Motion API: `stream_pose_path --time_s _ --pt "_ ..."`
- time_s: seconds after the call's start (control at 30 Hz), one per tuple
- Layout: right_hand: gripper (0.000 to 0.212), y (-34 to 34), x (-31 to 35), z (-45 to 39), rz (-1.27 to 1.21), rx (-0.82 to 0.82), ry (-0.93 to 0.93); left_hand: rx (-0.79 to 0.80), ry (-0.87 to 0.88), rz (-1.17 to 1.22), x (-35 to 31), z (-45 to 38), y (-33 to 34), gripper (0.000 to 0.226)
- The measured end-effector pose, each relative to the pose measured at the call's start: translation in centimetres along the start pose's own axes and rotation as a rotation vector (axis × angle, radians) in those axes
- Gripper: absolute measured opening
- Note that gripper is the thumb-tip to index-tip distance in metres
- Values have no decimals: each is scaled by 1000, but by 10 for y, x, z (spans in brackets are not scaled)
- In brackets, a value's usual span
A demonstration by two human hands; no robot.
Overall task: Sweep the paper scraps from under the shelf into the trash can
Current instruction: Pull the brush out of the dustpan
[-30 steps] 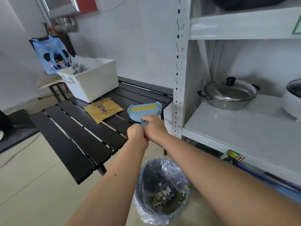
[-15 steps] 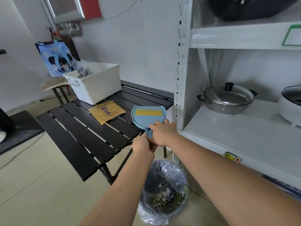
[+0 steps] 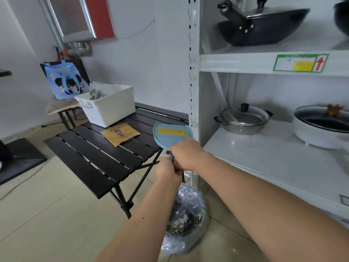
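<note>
Two hands hold a blue dustpan up over the trash can

The blue dustpan (image 3: pixel 172 136) is held up in the air, just beside the white shelf (image 3: pixel 264 159) post, with a yellow brush (image 3: pixel 172 132) lying in it. The right hand (image 3: pixel 187 155) is closed on the bottom of the pan where the handle starts. The left hand (image 3: pixel 168 171) is closed around the handle just below, touching the right hand. The trash can (image 3: pixel 186 220) stands on the floor under the hands, lined with a clear bag, and small white paper scraps (image 3: pixel 182 218) lie inside it. To the left is a black slatted surface (image 3: pixel 98 148) with a white bin (image 3: pixel 108 104) and a yellow pouch (image 3: pixel 120 134) on it. A pot with a lid (image 3: pixel 243 119) sits on the shelf
</note>
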State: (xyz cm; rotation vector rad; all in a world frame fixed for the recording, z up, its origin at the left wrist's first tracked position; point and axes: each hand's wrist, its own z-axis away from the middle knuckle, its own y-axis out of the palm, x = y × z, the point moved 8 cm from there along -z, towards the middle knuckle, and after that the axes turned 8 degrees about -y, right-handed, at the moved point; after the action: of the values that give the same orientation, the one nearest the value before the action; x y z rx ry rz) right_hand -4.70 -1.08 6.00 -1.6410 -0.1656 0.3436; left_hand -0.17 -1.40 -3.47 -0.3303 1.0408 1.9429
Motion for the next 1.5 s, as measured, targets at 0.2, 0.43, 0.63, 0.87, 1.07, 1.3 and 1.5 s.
stream_pose_path --time_s 0.2,0.43,0.63,0.87,1.07,1.3,1.5 --pt "23 -14 7 22 78 -28 -35 38 0 69 6 13 6 26" --pt "24 -33 -7 40 -66 -233 96 59 13 100 10 22 10 13" --pt "34 -39 -52 66 -750 -740 481 60 19 78 3 17 9 13" --pt "31 -24 -65 78 -812 -885 603 -35 20 91 -14 -2 5 25" --pt "39 19 -80 93 -790 -821 684 -104 22 173 -32 -27 8 30" --pt "32 44 -97 104 -760 -784 719 -93 -10 202 -39 -63 14 19" --pt "32 43 -99 107 -743 -778 707 -24 -6 244 -40 -66 19 50"
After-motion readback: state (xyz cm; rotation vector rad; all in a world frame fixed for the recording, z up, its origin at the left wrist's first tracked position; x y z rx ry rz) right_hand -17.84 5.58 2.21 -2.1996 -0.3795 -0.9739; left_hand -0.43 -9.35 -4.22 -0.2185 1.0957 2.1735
